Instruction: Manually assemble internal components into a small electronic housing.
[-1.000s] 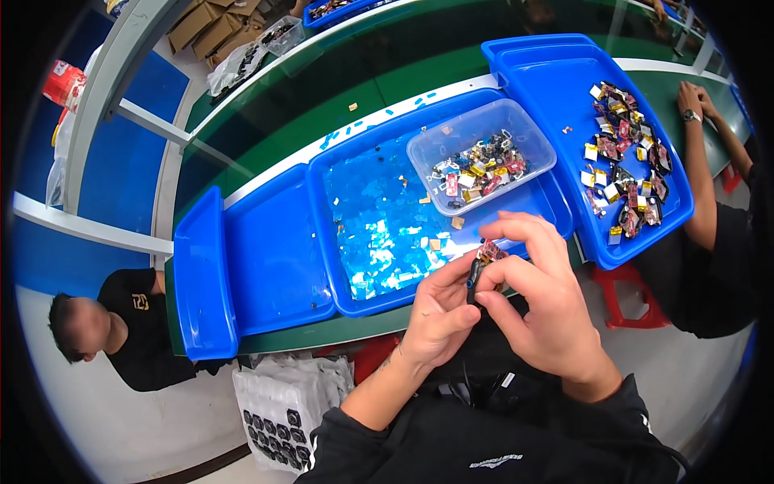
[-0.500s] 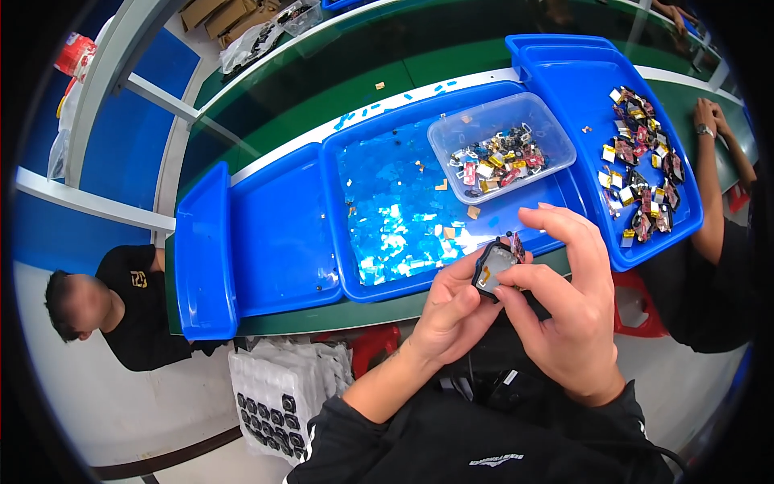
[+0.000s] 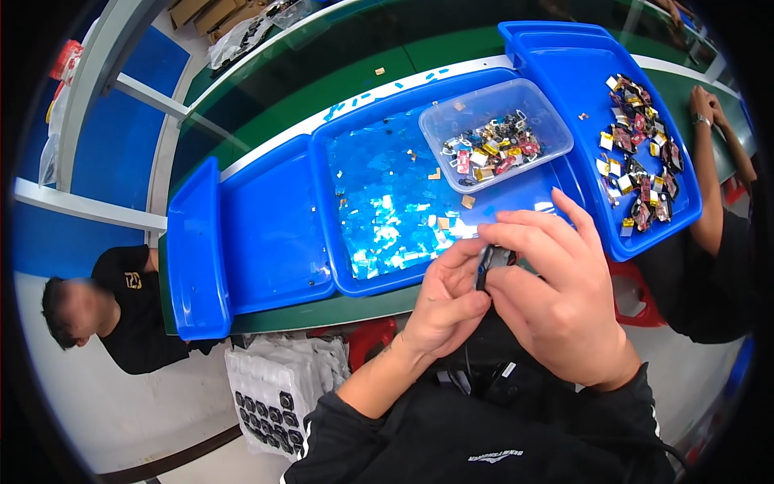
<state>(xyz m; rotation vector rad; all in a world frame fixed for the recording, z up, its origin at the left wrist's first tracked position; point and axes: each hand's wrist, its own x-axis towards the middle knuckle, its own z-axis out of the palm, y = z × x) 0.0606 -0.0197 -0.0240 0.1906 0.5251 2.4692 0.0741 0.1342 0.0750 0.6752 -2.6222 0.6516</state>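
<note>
A small black housing (image 3: pixel 494 260) is held between my two hands above the near edge of the table. My left hand (image 3: pixel 439 310) grips it by its left side, thumb toward me. Curled over its right side, my right hand (image 3: pixel 564 302) pinches it with thumb and fingers, and its fingers cover most of the housing. Just beyond my hands lies a blue tray (image 3: pixel 326 222) strewn with blue film scraps. In that tray stands a clear plastic box (image 3: pixel 431 129) with small electronic parts.
To the right, another blue tray (image 3: pixel 568 81) holds many device assemblies with silver-and-yellow pieces. Two more blue trays, one flat (image 3: pixel 270 234) and one tilted (image 3: pixel 193 250), stand at the left. Packed black parts (image 3: pixel 266 403) sit below the table. Two other people are beside the table.
My right hand has closed in over the housing. The housing has turned from showing its grey inside to being nearly edge-on and mostly covered. The view has shifted slightly.
</note>
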